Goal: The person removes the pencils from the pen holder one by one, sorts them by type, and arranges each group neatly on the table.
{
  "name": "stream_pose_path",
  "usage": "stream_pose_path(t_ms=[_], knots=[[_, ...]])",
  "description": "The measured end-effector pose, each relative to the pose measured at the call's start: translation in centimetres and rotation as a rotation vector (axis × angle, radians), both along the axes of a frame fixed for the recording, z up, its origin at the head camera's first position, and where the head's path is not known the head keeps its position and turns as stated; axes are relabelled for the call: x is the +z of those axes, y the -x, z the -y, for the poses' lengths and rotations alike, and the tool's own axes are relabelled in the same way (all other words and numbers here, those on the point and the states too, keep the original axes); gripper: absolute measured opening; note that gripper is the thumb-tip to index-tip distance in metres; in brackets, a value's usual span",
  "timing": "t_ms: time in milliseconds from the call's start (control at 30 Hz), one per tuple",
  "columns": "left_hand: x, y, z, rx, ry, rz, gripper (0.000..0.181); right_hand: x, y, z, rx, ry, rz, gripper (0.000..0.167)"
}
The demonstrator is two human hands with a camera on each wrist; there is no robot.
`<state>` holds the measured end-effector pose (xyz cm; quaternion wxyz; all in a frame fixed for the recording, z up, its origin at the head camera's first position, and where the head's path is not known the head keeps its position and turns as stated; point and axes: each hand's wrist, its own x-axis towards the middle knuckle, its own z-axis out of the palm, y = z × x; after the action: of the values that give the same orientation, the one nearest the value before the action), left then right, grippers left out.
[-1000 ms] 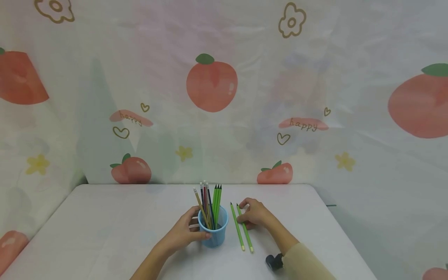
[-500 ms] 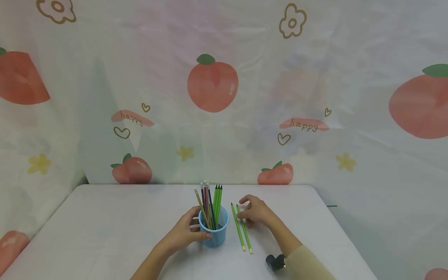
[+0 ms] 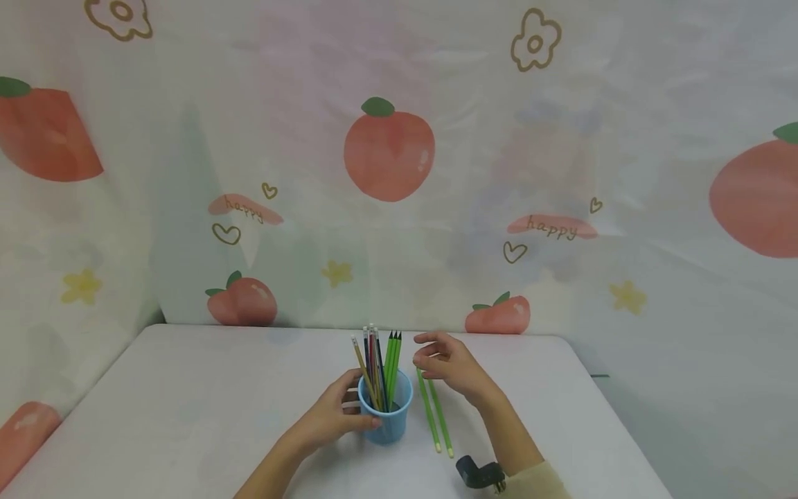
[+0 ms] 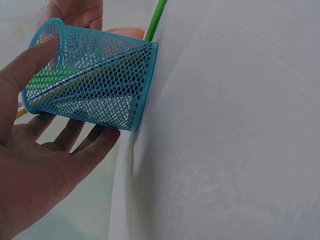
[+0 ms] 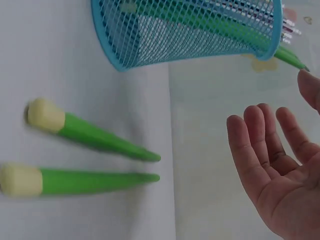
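Observation:
My left hand [image 3: 327,416] holds a light blue mesh pencil cup [image 3: 388,426], thumb on its near side and fingers round the left. Inside stand several pencils: green ones [image 3: 393,367] with black tips up, and brown and dark ones [image 3: 368,367] with white eraser ends up. To the cup's right, two green pencils [image 3: 430,416] lie side by side, pale eraser ends toward me. My right hand [image 3: 458,367] hovers over their far ends, fingers loosely bent. In the right wrist view that hand [image 5: 285,165] holds nothing and is apart from both the cup and the pencils.
A white-covered table [image 3: 206,409] carries everything. Behind it hangs a fabric backdrop [image 3: 436,277] printed with peaches and flowers. A black device [image 3: 476,473] sits at my right wrist by the beige sleeve [image 3: 536,482].
My right hand has lifted from beside the two loose pencils and shifted toward the cup and away from me. The left hand keeps its grip on the cup. The head view has turned slightly.

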<state>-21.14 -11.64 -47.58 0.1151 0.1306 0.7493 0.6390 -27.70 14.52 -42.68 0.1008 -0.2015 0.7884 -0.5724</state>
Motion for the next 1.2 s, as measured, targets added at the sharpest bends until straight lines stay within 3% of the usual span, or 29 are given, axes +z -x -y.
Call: stream_pose_path(t_ms=[133,367,467,700,1200], knots=[[-0.1,0.0,-0.1,-0.007,-0.008,-0.011,0.086,-0.3,-0.6,1.1,0.020,0.040,-0.005,0.043],[0.0,-0.4,0.0,-0.011,-0.018,-0.001,0.085,-1.1,-1.2,2.9,0.015,0.007,-0.030,0.037],[0.2,-0.5,0.1,-0.007,-0.011,0.007,0.085,-0.8,-1.6,3.2,0.001,0.019,-0.042,0.032],[0.3,-0.4,0.0,-0.010,-0.003,0.026,0.087,-1.4,-1.5,3.3,-0.043,0.019,-0.037,0.026],[0.3,-0.5,0.0,-0.014,-0.006,0.009,0.085,-0.9,-1.7,3.3,-0.050,0.010,-0.067,0.022]])
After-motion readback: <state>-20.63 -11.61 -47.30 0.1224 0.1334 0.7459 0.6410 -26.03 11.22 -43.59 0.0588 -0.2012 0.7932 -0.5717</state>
